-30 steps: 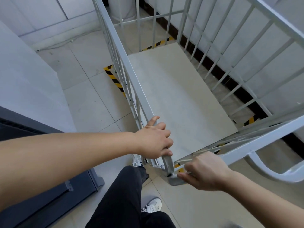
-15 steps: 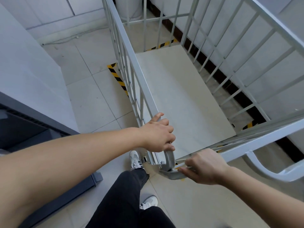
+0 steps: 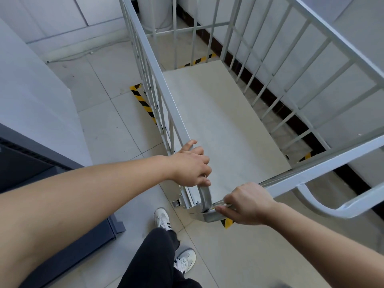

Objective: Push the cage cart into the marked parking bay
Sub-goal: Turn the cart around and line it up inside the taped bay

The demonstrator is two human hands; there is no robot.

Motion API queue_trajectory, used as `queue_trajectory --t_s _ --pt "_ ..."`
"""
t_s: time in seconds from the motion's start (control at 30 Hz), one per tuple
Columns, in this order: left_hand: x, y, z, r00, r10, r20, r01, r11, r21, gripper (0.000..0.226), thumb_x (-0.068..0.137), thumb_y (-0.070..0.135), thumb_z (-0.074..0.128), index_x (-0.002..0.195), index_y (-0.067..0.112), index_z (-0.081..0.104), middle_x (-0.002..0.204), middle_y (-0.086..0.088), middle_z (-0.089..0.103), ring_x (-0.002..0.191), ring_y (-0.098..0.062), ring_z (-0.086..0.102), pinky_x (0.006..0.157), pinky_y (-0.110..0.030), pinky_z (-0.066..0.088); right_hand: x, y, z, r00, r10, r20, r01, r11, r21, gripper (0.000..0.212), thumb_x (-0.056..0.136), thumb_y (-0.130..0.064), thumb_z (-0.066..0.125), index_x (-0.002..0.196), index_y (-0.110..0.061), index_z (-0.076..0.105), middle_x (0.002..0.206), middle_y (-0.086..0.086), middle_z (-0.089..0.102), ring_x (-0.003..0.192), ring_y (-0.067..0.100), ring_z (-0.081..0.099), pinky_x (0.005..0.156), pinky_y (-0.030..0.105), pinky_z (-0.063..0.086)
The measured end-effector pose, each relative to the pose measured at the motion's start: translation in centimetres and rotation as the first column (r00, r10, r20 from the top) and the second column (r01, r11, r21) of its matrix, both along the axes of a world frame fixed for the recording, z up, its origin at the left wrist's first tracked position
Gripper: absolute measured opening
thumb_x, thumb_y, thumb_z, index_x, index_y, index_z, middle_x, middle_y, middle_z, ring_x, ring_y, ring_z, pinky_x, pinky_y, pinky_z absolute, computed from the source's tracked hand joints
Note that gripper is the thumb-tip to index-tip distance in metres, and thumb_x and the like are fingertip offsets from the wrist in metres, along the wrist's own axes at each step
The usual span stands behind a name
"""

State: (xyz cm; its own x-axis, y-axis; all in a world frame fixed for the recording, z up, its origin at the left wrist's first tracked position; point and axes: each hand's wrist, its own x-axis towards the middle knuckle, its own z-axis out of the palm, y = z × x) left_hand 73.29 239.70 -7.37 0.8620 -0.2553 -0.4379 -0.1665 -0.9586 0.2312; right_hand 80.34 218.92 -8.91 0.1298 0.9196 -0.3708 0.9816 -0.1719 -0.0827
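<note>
Your left hand (image 3: 192, 164) is wrapped around the top rail of the cage cart (image 3: 224, 125), gripping it just above the rounded near corner, with the thumb lying along the rail toward the far end. Your right hand (image 3: 248, 201) is clamped on the near rail just to the right of that same corner, fingers (image 3: 221, 208) curled under the bar, so both hands hold the cart at one corner, close together but not touching. The cart stands in front of you, its white barred sides running away from you on the left and right and its pale flat deck (image 3: 218, 121) bare. Black-and-yellow floor tape (image 3: 143, 102) marks the bay: one strip runs along the floor just left of the cart's left side and partly under its bars, another shows beyond the far end of the deck, a short piece peeks out at the near right, and a bit lies beneath the near corner under your right hand. The cart's right side sits near the wall (image 3: 353, 96) with its dark skirting. Your dark trouser leg (image 3: 153, 258) and two white shoes (image 3: 163, 218) are on the tiled floor (image 3: 116, 129) near the corner you hold. A dark grey cabinet (image 3: 41, 183) stands at your near left, well apart from the cart.
</note>
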Motion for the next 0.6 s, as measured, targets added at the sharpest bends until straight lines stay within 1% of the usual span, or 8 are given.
queue_trajectory --t_s 0.1,0.17,0.23,0.27,0.33,0.37,0.5,0.6 --pt "-0.1 -0.1 0.0 1.000 0.003 -0.013 -0.003 1.000 0.007 0.037 0.095 0.053 0.034 0.100 0.028 0.061 0.094 0.006 0.046 0.117 -0.020 0.034 0.113 -0.051 -0.007 0.0 0.0 0.1 1.000 -0.003 0.012 0.003 1.000 -0.002 0.070 0.081 -0.067 0.004 0.061 -0.014 0.045 0.048 0.000 0.035 0.043 0.019 0.030 0.043 0.031 0.017" --pt "0.0 -0.2 0.1 1.000 0.004 -0.019 -0.004 1.000 0.015 0.037 0.095 0.053 0.034 0.102 0.027 0.061 0.093 0.006 0.044 0.118 -0.021 0.034 0.114 -0.051 -0.008 -0.1 -0.1 0.2 1.000 -0.013 0.004 0.013 1.000 -0.005 0.070 0.078 -0.067 0.002 0.061 -0.013 0.044 0.048 0.001 0.034 0.043 0.019 0.028 0.044 0.031 0.016" --pt "0.0 -0.1 0.2 0.999 0.002 -0.033 -0.001 1.000 0.027 0.038 0.095 0.053 0.034 0.103 0.027 0.060 0.093 0.006 0.043 0.119 -0.021 0.034 0.114 -0.052 -0.008 -0.1 0.1 0.4 1.000 -0.007 -0.007 0.007 1.000 -0.018 0.070 0.082 -0.066 0.006 0.061 -0.013 0.046 0.048 0.001 0.034 0.043 0.018 0.028 0.044 0.031 0.016" --pt "0.1 -0.1 0.3 0.999 0.000 -0.038 0.002 1.000 0.031 0.038 0.095 0.053 0.033 0.103 0.027 0.060 0.094 0.006 0.043 0.119 -0.022 0.033 0.114 -0.052 -0.008 -0.1 0.1 0.6 1.000 -0.008 -0.016 0.007 1.000 -0.029 0.068 0.087 -0.065 0.012 0.062 -0.013 0.048 0.049 0.000 0.035 0.043 0.019 0.030 0.044 0.031 0.017" --pt "0.2 -0.1 0.4 0.999 -0.004 -0.049 0.006 0.999 0.039 0.039 0.095 0.052 0.033 0.104 0.026 0.060 0.095 0.005 0.044 0.119 -0.022 0.033 0.114 -0.052 -0.008 -0.1 0.3 0.9 0.999 -0.021 -0.033 0.019 0.999 -0.050 0.062 0.094 -0.061 0.025 0.065 -0.012 0.051 0.051 0.001 0.037 0.050 0.026 0.037 0.045 0.031 0.018" --pt "0.2 -0.1 0.4 0.999 -0.007 -0.053 0.009 0.999 0.045 0.039 0.095 0.052 0.033 0.105 0.026 0.060 0.097 0.003 0.045 0.119 -0.023 0.034 0.114 -0.052 -0.008 -0.1 0.3 1.0 0.999 -0.033 -0.040 0.031 0.998 -0.058 0.060 0.094 -0.059 0.028 0.066 -0.012 0.052 0.053 0.002 0.040 0.054 0.029 0.040 0.045 0.031 0.019" --pt "0.5 -0.2 0.5 0.997 -0.025 -0.066 0.031 0.996 0.088 0.041 0.096 0.051 0.031 0.108 0.023 0.059 0.107 -0.003 0.052 0.120 -0.026 0.034 0.114 -0.053 -0.007 -0.2 0.4 1.1 0.992 -0.094 -0.088 0.087 0.993 -0.079 0.059 0.093 -0.060 0.030 0.068 -0.013 0.052 0.064 0.008 0.056 0.059 0.031 0.044 0.048 0.030 0.028" --pt "0.5 -0.4 0.6 0.995 -0.038 -0.090 0.049 0.991 0.121 0.043 0.097 0.050 0.030 0.111 0.021 0.058 0.112 -0.006 0.053 0.122 -0.029 0.034 0.114 -0.055 -0.007 -0.1 0.4 1.1 0.985 -0.110 -0.133 0.096 0.990 -0.108 0.061 0.091 -0.063 0.031 0.073 -0.011 0.057 0.072 0.010 0.066 0.064 0.033 0.053 0.052 0.030 0.033"
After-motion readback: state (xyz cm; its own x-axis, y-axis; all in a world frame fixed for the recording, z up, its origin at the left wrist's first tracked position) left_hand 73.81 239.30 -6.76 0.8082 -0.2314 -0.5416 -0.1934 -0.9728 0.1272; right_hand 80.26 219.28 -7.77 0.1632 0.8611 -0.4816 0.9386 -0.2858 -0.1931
